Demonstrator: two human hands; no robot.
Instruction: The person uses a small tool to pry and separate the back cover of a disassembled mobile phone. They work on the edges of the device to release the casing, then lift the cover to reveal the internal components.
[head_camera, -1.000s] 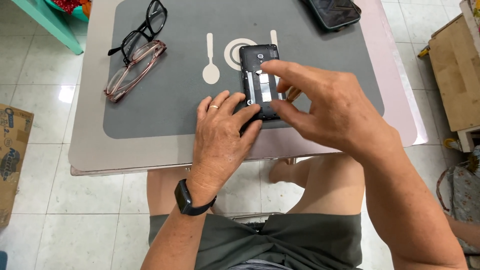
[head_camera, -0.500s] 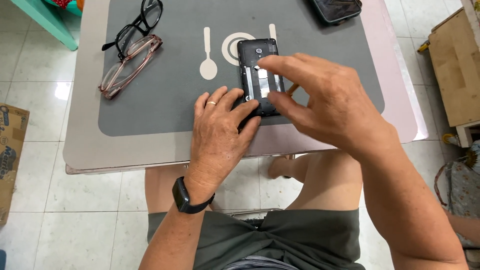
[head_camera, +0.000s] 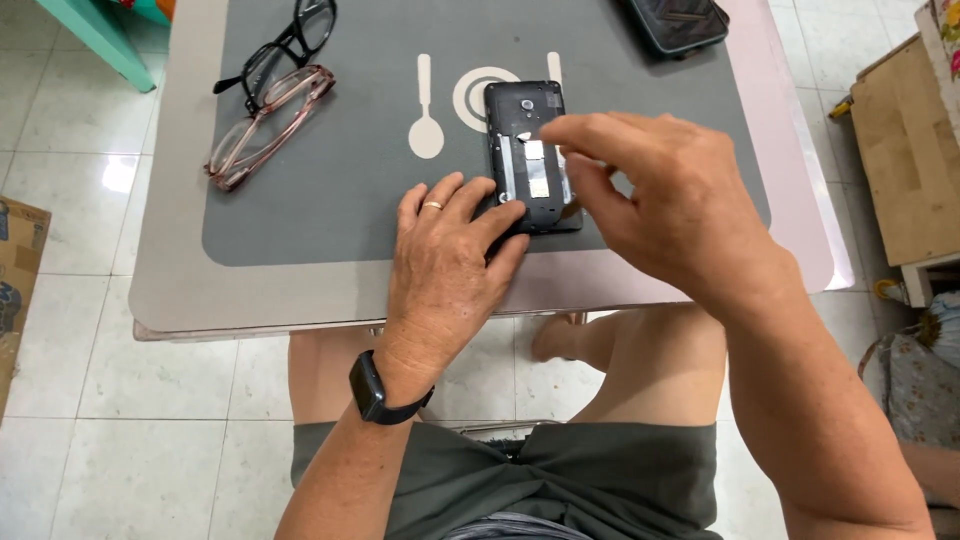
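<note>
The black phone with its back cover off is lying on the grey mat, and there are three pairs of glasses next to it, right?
Not quite. The head view shows only two pairs of glasses: black-framed glasses and pinkish-brown-framed glasses. The rest holds: the black phone with its back cover off lies on the grey placemat.

Grey mat (head_camera: 330, 215) lay open left of the hands; two spectacles (head_camera: 268, 110) blocked its far-left corner, dark case (head_camera: 678, 22) far-right.

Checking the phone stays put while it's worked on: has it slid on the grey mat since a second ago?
No. The opened phone lies just right of the mat's plate symbol, as before.
</note>
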